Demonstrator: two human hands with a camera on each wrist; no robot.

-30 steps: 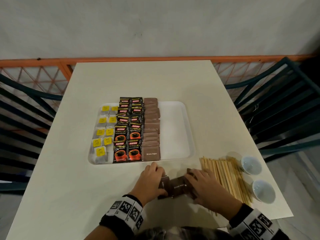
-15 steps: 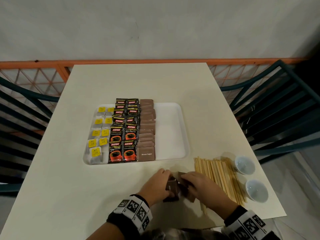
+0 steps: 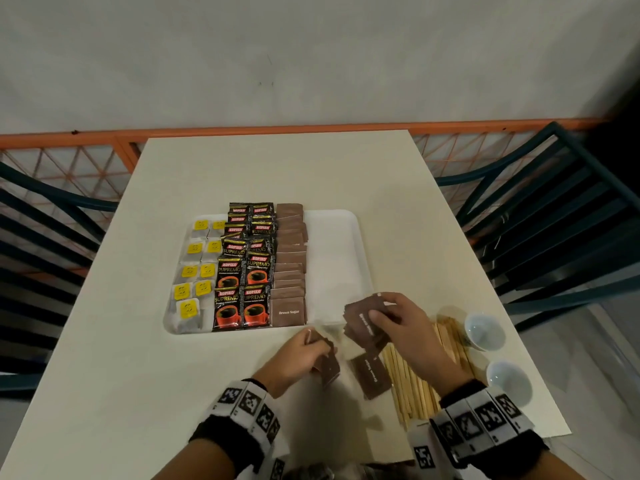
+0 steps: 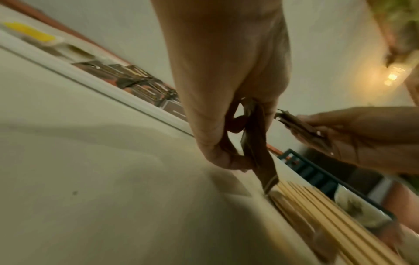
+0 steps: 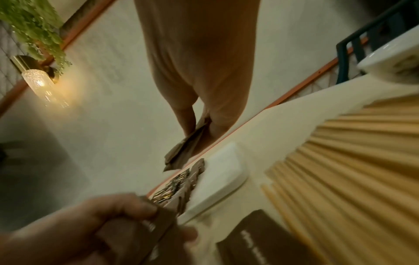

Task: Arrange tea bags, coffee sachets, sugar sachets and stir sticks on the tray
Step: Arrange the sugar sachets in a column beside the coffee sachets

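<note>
Table (image 3: 114,375) scene: half a second back both hands were bunched together; now the right hand (image 3: 401,327) has lifted a pinched sugar stack (image 3: 363,320) toward the tray (image 3: 343,258), left hand (image 3: 298,358) grips a few more, one sachet (image 3: 372,375) left beside the sticks (image 3: 415,386). Second sugar row probably next.

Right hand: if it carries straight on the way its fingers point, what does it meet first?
Likely the bare right part of the tray. The right hand, holding brown sugar sachets, points up-left over the tray's near edge; its height is unclear.
</note>
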